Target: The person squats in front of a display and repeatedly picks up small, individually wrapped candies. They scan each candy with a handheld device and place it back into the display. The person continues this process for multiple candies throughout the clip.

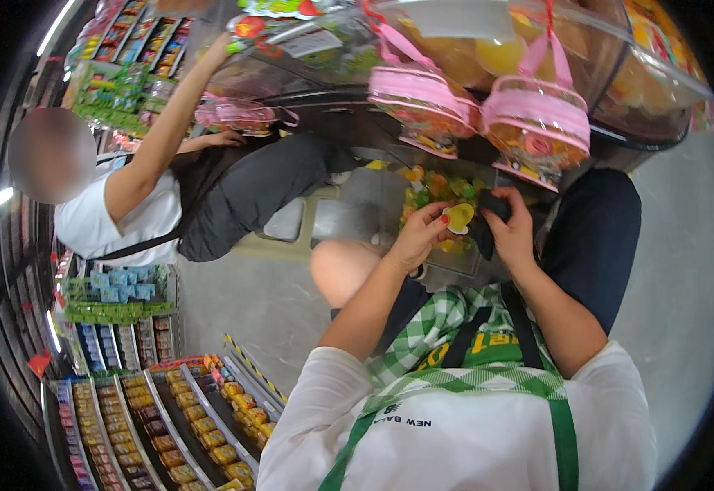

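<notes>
My left hand (421,233) holds a small yellow cup-shaped sweet, probably a jelly cup (460,218), between thumb and fingers. Just to its right, my right hand (512,230) grips a dark cloth (490,215), which hangs down beside the cup. Below both hands stands a clear container (464,264) with many yellow, green and orange wrapped sweets (439,184) in it. Parts of these sweets are hidden behind my hands.
Pink-trimmed clear bags (421,92) hang from transparent display bins (467,58) above my hands. At the left a co-worker (142,184) reaches up to the display, near a beige plastic stool (304,224). Shelves of packaged snacks (166,423) stand at the lower left.
</notes>
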